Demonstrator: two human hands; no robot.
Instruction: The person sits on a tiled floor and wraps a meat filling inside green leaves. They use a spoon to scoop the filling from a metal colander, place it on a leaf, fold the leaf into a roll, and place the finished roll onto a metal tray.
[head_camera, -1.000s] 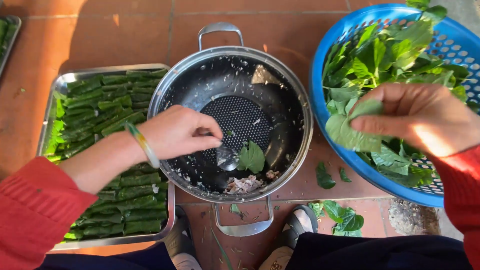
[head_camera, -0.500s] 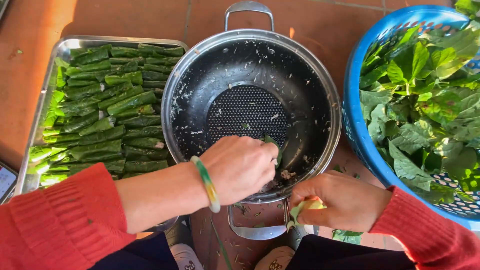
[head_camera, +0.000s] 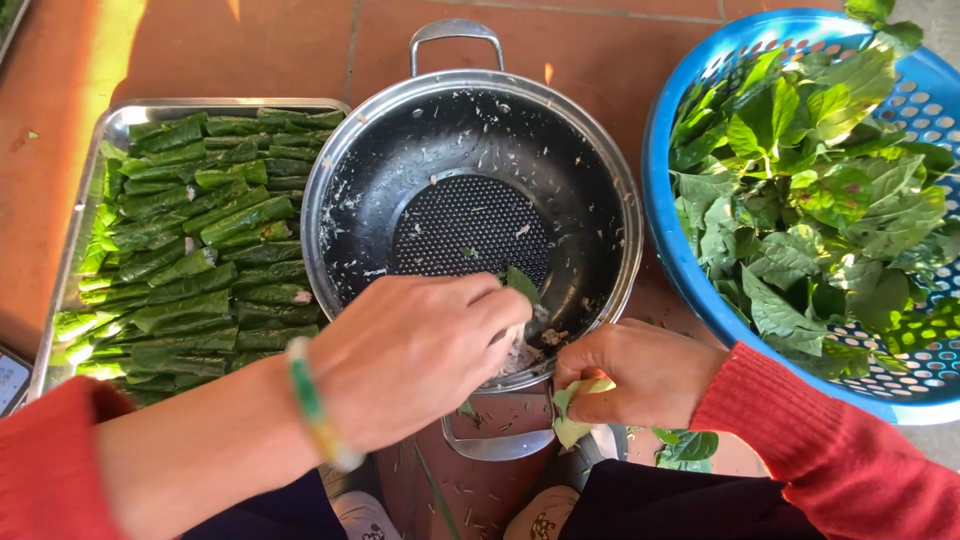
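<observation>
Low centre of the frame: left hand reaching over the near rim of the black pan, fingers bunched tight at a smear of pale minced filling; impossible to tell whether anything sits in that pinch. Just right of it, at the pan's lower handle: right hand curled round a pale green leaf, cupped and half folded. Hands nearly touching.

Likely trouble:
- Little filling left, spread thin along the pan wall; easy to pinch up too little, or to drop crumbs between pan and leaf onto the tiled floor.
- Leaf gripped closed rather than flat; could crease or tear when opened for loading.
- A small loose leaf lying by the fingertips; may get dragged into the scoop.
- Forearm weight on the near rim; could tip or slide the pan.

Left of the frame: steel tray packed with rolled leaves. Right: blue basket heaped with fresh greens.
</observation>
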